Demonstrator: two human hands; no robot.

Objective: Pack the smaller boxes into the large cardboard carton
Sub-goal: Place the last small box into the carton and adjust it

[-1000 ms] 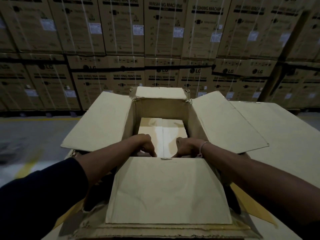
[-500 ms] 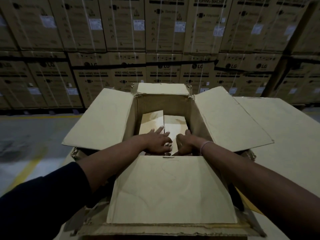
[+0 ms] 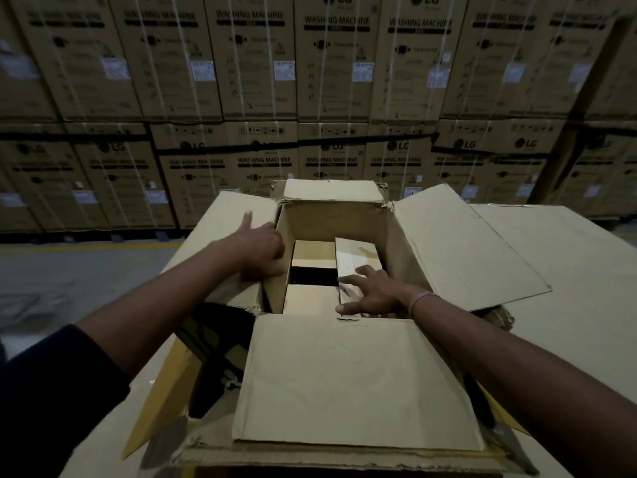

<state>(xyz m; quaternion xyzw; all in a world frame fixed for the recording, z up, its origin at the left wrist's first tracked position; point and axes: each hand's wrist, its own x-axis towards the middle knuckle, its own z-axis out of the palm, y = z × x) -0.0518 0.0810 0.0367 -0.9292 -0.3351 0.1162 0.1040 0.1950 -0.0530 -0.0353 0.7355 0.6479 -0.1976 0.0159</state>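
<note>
- Reaching in from about 8 o'clock, the left arm runs bare from a dark sleeve (image 3: pixel 51 391) up to the left hand (image 3: pixel 260 248), which sits at the carton's left wall where the left flap (image 3: pixel 224 222) folds out.
- Its thumb sticks up and out toward 11 o'clock; the fingers curl over the top edge of the wall and grip it, though their tips are hidden by the cardboard.
- At the centre stands the large cardboard carton (image 3: pixel 331 219), open, with all four flaps spread; the near flap (image 3: pixel 351 381) lies flat toward 6 o'clock and the far flap (image 3: pixel 332 189) toward 12 o'clock.
- Inside it are smaller boxes: one at the far left (image 3: pixel 313 253), one at the near left (image 3: pixel 310 300), with a dark gap between them, and a taller one on the right (image 3: pixel 358 257).
- At about 4 o'clock from the carton's opening, the right hand (image 3: pixel 374 293) lies palm down with fingers spread wide and straight, resting on the near end of the right-hand box and holding nothing.
- A thin band (image 3: pixel 422 300) circles that wrist; the right arm comes in from 4 o'clock, above the near flap.
- Farther right, the right flap (image 3: pixel 465 250) spreads toward 2 o'clock over the pale table (image 3: pixel 568 305).
- Behind everything, stacked washing machine cartons (image 3: pixel 255 63) fill the background.
</note>
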